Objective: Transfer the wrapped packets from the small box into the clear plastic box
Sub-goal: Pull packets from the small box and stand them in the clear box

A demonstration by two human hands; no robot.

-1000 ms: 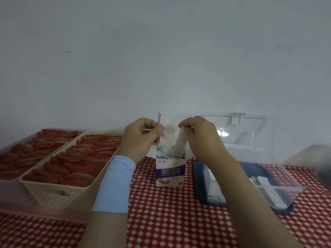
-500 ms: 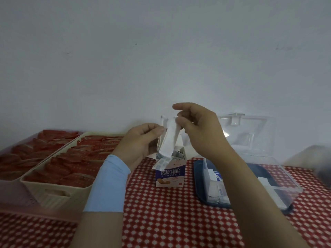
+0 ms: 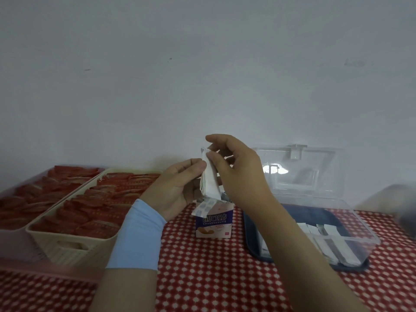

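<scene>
The right hand (image 3: 238,170) pinches the top of a stack of white wrapped packets (image 3: 209,183) between thumb and curled fingers. The left hand (image 3: 177,188), with a light blue sleeve (image 3: 137,235) on its wrist, curls round the stack's left edge, thumb tip on it. The stack hangs just above the small open cardboard box (image 3: 213,220). The box's purple band reads "CHUANGKOUTIE" under large white Chinese characters, and a blue-printed packet (image 3: 202,208) pokes from its top. To the right is the clear plastic box (image 3: 369,238), lid raised, with white packets (image 3: 335,243) inside. On the left, a cream slotted basket (image 3: 67,244) holds red wrappers. A red-and-white patterned cloth (image 3: 213,278) covers the table.
</scene>
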